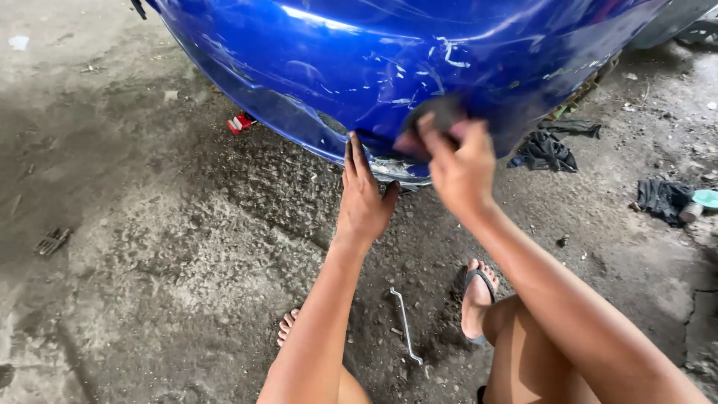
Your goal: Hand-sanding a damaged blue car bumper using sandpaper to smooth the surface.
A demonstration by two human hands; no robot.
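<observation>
One blue bumper (374,67) is seen above the concrete floor (149,262), scratched near its lower edge. The left hand (364,198) is laid flat, fingers spread open, against that lower edge, nothing gripped. The right hand (460,168) is blurred, fingers curled on one dark pad (437,112) pressed to the bumper. One wrench (404,323) lies between two sandalled feet. Two dark rags (550,150) lie at the floor's right side.
</observation>
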